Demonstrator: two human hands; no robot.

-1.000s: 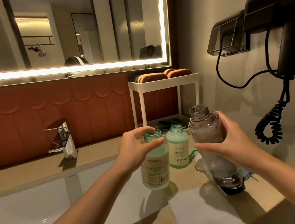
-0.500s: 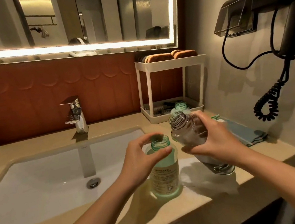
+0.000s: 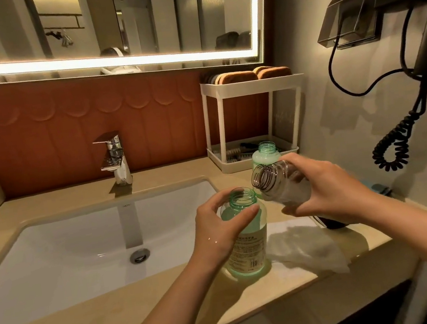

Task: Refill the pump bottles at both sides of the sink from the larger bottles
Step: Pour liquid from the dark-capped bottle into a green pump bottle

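Note:
A green clear bottle (image 3: 248,244) with its pump off stands upright on the counter's front edge, right of the sink. My left hand (image 3: 216,230) grips it around the shoulder, just below the open neck. My right hand (image 3: 328,189) holds a larger clear bottle (image 3: 278,183) tilted to the left, its open mouth just above and to the right of the green neck. No liquid is seen leaving it. A second green bottle (image 3: 265,156), also open, stands behind them.
A white cloth (image 3: 309,250) lies on the counter under my right hand. A white two-tier rack (image 3: 252,117) with sponges stands at the back right. The tap (image 3: 114,159) and white sink (image 3: 82,251) are left. A wall hair dryer's coiled cord (image 3: 393,144) hangs at the right.
My right hand has tipped the larger bottle from upright to leaning left, bringing its mouth close to the green bottle's neck. My view has dropped lower over the counter.

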